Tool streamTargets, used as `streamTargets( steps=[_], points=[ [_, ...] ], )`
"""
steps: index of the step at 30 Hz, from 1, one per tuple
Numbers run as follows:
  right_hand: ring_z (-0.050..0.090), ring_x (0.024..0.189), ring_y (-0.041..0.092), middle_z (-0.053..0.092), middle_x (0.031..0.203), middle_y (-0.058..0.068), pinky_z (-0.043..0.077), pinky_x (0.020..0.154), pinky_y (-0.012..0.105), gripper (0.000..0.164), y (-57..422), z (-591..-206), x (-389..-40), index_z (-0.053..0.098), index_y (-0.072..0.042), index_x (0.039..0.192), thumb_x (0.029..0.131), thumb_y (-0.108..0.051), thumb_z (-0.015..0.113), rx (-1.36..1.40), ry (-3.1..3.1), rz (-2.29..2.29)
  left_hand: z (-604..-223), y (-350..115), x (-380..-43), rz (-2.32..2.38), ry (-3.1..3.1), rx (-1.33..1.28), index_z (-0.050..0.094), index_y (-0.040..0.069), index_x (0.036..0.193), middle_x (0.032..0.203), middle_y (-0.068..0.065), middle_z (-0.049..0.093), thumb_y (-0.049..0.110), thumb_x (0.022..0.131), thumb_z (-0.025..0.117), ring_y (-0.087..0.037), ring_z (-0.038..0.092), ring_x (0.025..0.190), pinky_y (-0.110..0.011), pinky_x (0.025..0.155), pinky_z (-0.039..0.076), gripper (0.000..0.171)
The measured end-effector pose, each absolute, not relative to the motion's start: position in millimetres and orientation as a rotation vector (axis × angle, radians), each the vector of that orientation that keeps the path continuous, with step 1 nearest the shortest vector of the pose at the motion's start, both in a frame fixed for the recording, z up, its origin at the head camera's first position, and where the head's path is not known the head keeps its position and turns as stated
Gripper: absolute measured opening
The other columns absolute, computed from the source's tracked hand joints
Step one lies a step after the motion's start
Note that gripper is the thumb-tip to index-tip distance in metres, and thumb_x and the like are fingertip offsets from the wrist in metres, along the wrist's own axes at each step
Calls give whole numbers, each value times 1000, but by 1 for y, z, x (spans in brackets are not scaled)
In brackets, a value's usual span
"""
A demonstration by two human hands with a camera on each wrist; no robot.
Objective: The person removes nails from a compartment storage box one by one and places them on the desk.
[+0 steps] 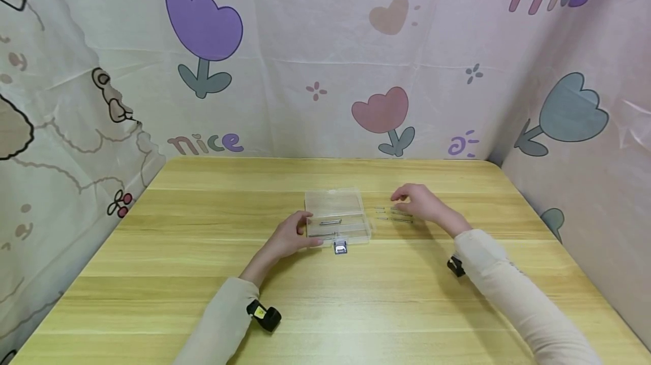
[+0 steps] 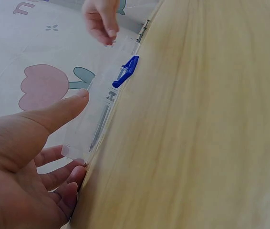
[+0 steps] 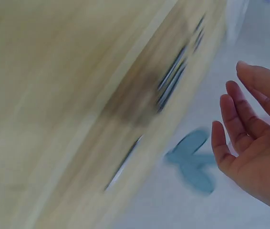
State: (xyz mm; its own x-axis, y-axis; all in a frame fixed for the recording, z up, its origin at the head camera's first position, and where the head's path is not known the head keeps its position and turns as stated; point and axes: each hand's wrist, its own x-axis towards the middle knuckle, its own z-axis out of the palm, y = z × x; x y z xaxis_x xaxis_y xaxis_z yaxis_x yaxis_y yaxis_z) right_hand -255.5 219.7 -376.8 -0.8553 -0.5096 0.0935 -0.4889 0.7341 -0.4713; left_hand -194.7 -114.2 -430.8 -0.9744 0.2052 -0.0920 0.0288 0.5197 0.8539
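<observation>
The left hand (image 1: pixel 286 237), thumb spread from loosely bent fingers, rests at the clear case's (image 1: pixel 333 201) left end; light pressure should steady it. Rightward, the right hand (image 1: pixel 423 203), fingers parted and visibly empty, hovers near thin metal pins (image 1: pixel 402 220), which likely suit fingertip pinching.

Wooden table (image 1: pixel 356 308), clear box (image 1: pixel 333 204), probably screws (image 1: pixel 402 220)

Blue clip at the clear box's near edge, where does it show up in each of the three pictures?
Head: the blue clip is below centre, at the near edge of the clear box.
Left wrist: above centre, beyond the thumb.
Right wrist: not in it.
Shared landmark: the right hand, seen in all three.
</observation>
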Motion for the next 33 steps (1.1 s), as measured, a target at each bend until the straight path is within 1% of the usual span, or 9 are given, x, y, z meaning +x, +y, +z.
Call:
streamTargets(
  steps=[6, 14, 18, 22, 28, 33],
  points=[
    [62, 91, 27, 66, 95, 10, 50, 82, 41, 15, 181, -375, -252, 71, 2, 100, 85, 0, 70, -1044, 2828, -677, -432, -114, -196, 1448, 2578, 212, 52, 3, 133, 114, -11, 55, 23, 74, 85, -25, 47, 93, -35, 72, 40, 71],
    [60, 84, 19, 67, 94, 8, 50, 78, 32, 14, 145, -378, -256, 71, 2, 100, 86, 1, 69, -1123, 2738, -658, -430, -115, -194, 1447, 2575, 194, 51, 3, 134, 111, -10, 55, 23, 74, 86, -25, 46, 93, -34, 72, 39, 72],
    [58, 86, 19, 66, 98, 8, 48, 78, 32, 16, 131, -381, -257, 71, 1, 103, 87, 1, 68, -1108, 2697, -677, -429, -114, -193, 1449, 2579, 187, 52, 4, 133, 112, -10, 56, 23, 73, 86, -25, 47, 94, -35, 73, 40, 72],
    [56, 86, 19, 65, 98, 6, 47, 77, 31, 16, 119, -384, -257, 72, -2, 103, 87, -1, 69, -1101, 2687, -718, -429, -114, -194, 1442, 2590, 187, 52, 4, 133, 115, -10, 56, 23, 73, 86, -25, 47, 95, -37, 76, 42, 72],
    [56, 85, 17, 66, 92, 4, 47, 76, 30, 13, 111, -391, -260, 75, -3, 94, 81, -2, 75, -1162, 2649, -844, -428, -113, -193, 1445, 2577, 187, 51, 4, 135, 121, -11, 56, 24, 74, 85, -26, 48, 97, -37, 77, 43, 72],
    [57, 84, 17, 68, 86, 3, 46, 78, 30, 9, 106, -400, -263, 77, -3, 88, 79, -1, 77, -1233, 2612, -895, -428, -114, -193, 1451, 2575, 195, 51, 4, 134, 119, -10, 56, 24, 74, 86, -25, 47, 95, -36, 75, 42, 72]
  ],
)
